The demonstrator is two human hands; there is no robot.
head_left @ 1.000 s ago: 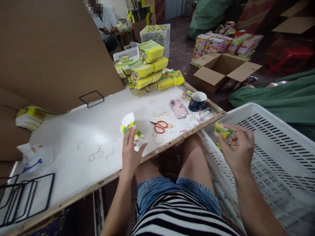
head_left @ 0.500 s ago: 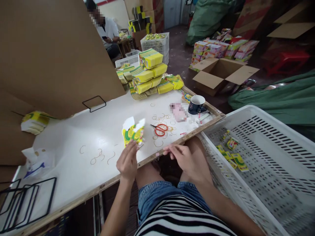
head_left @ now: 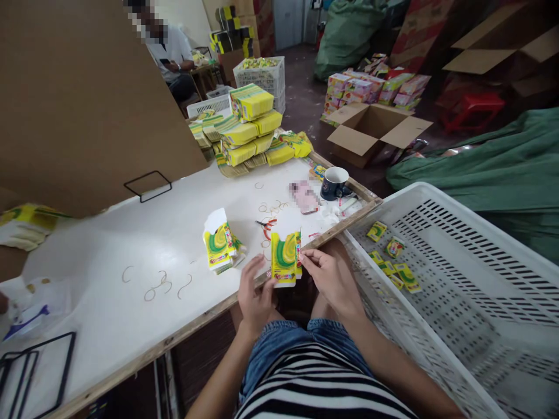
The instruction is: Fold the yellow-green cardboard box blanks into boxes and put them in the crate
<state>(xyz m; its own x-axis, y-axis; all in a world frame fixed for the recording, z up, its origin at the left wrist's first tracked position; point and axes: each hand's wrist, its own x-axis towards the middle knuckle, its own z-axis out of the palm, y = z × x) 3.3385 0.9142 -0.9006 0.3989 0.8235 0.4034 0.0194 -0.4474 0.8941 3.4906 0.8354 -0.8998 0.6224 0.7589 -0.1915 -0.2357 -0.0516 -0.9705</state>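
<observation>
A flat yellow-and-green printed carton (head_left: pixel 283 256) stands over the table's front edge, above my lap. My right hand (head_left: pixel 327 279) pinches its right side between thumb and fingers. Beside the lower left corner is my left hand (head_left: pixel 257 294), fingers apart and slightly blurred; its thumb is close to the carton, and contact is hard to judge. To the left on the white table (head_left: pixel 109 256) lies a small pile of similar cartons (head_left: pixel 217 245). Red-handled scissors (head_left: pixel 267 229) rest behind the held carton, partly hidden by it.
Rubber bands (head_left: pixel 161 284) lie scattered on the table. Stacked carton bundles (head_left: pixel 251 125), a pink phone (head_left: pixel 304 196) and a dark mug (head_left: pixel 334 184) stand farther back. At right, a white plastic crate (head_left: pixel 463 233) holds several small cartons (head_left: pixel 395 247). A person (head_left: pixel 170 55) sits beyond the cardboard panel.
My left hand has moved right, away from the carton pile. One carton is now upright between my hands, gripped by the right hand. The whole view has shifted slightly.
</observation>
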